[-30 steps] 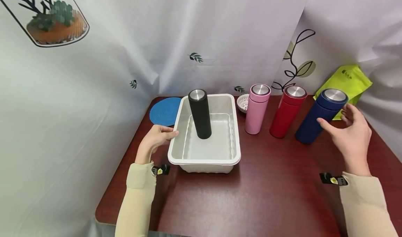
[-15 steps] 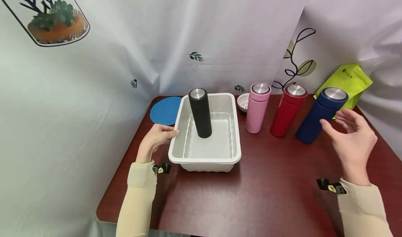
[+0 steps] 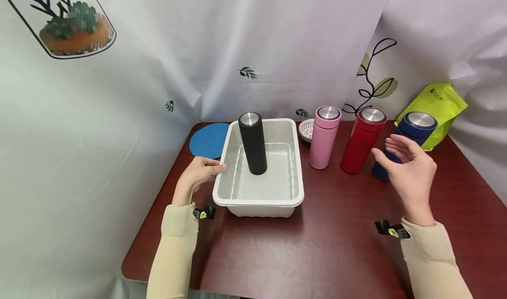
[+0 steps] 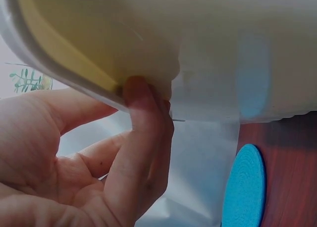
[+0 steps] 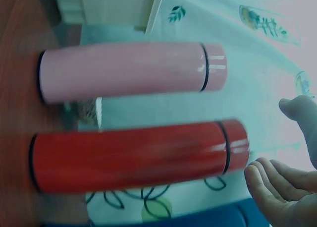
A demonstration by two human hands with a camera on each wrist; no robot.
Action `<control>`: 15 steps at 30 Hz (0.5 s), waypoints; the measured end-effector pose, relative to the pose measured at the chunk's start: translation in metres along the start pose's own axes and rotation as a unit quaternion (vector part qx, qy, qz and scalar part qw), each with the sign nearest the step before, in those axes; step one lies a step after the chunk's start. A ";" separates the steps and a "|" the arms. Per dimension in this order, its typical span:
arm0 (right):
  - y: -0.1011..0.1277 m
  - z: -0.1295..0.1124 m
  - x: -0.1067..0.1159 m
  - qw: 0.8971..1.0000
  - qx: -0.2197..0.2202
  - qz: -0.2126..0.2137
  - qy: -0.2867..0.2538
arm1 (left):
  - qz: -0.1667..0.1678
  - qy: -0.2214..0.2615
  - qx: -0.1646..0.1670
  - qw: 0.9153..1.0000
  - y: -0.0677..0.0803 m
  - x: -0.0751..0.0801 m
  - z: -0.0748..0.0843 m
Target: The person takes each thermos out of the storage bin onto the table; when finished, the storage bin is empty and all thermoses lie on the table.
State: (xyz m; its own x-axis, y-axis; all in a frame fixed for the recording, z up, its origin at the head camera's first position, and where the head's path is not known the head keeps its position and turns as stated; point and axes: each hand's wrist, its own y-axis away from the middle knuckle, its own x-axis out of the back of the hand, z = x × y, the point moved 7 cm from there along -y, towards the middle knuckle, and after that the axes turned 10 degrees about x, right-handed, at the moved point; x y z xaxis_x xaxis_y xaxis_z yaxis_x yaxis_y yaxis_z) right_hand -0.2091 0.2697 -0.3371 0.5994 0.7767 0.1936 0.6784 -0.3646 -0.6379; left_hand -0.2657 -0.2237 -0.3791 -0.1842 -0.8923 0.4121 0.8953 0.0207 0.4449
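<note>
My left hand [image 3: 198, 174] pinches the left rim of a pale grey plastic basin [image 3: 261, 202], thumb over the edge and fingers under it. Upright inside the basin stands a black thermos flask [image 3: 253, 147] with a silver-topped lid. My right hand [image 3: 412, 167] is spread in front of a blue thermos [image 3: 417, 129], covering part of it, with nothing between thumb and fingers. A red thermos [image 3: 362, 143] is just left of those fingertips; in the right wrist view the red thermos [image 5: 133, 157] lies ahead of the hand. Left of it stands a pink thermos [image 3: 324, 140].
A round blue mat [image 3: 207, 140] lies behind the basin's left side. A small white woven basket [image 3: 306, 129] sits behind the pink thermos. At the back right a lime-green pouch [image 3: 439, 99] leans by the curtain. The dark red tabletop [image 3: 317, 255] extends in front.
My right hand has come away from the blue thermos and moved left toward the red one. My left hand stays on the basin's rim, and the flasks stand where they were.
</note>
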 end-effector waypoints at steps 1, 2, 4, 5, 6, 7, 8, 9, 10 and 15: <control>0.000 -0.002 -0.004 1.000 0.000 -0.007 0.001 | 0.001 -0.001 -0.001 1.000 0.000 0.000 0.000; -0.001 -0.004 -0.007 1.000 -0.001 -0.013 0.001 | 0.002 -0.001 0.001 1.000 0.001 0.001 0.000; -0.002 -0.007 -0.013 1.000 -0.003 -0.025 -0.003 | 0.001 -0.004 -0.001 1.000 0.001 0.001 0.001; -0.003 -0.009 -0.016 1.000 -0.003 -0.031 -0.006 | -0.001 -0.004 -0.001 1.000 0.001 0.001 0.001; -0.003 -0.011 -0.019 0.999 -0.005 -0.036 -0.010 | -0.001 -0.005 -0.002 1.000 0.001 0.001 0.001; -0.004 -0.012 -0.022 0.999 -0.005 -0.041 -0.014 | -0.002 -0.005 -0.002 1.000 0.001 0.001 0.002; -0.004 -0.014 -0.025 0.999 -0.006 -0.046 -0.017 | -0.002 -0.006 -0.002 1.000 0.002 0.002 0.002; -0.005 -0.016 -0.029 0.998 -0.007 -0.052 -0.021 | -0.001 -0.007 -0.002 1.000 0.002 0.002 0.003; -0.005 -0.017 -0.032 0.998 -0.006 -0.057 -0.024 | -0.001 -0.008 -0.001 1.000 0.002 0.002 0.003; -0.007 -0.025 -0.049 0.996 -0.008 -0.084 -0.036 | -0.001 -0.010 0.001 1.000 0.003 0.002 0.004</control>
State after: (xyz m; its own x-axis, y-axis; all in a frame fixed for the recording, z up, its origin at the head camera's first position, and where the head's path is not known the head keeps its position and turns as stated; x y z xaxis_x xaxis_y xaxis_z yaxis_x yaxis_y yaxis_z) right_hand -0.2329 0.2212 -0.3236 0.4464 0.8613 0.2426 0.7728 -0.2344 -0.5898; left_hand -0.2647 -0.2236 -0.3742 -0.1948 -0.8830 0.4269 0.8942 0.0189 0.4472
